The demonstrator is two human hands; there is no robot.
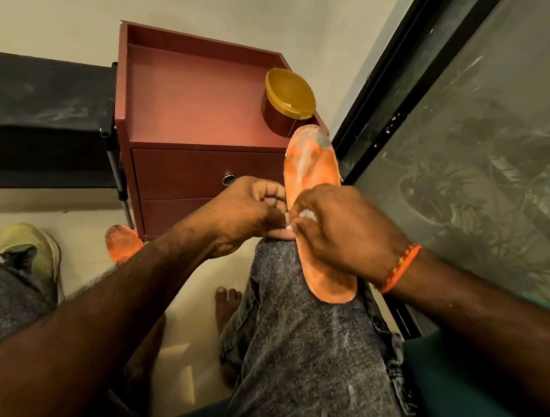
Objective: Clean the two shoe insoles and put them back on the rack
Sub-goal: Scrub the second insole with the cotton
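We log an orange insole (pixel 311 167), streaked white and grey at its toe. A second orange insole (pixel 123 242) shows dark smudges. The cabinet (pixel 196 114) reads reddish-brown, its drawer fronts darker maroon. The tub (pixel 285 112) is brown under a mustard-yellow lid (pixel 290 93). Our trousers (pixel 309 357) are mottled grey-black. Wrist band (pixel 400 268): orange with yellow flecks. The shoes (pixel 35 247) are pale yellow-green. The rack (pixel 29 115) is black.

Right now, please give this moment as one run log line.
step: cleaning first insole on knee | left hand: holds insole edge | right hand: rubs with white wad | second insole: floor
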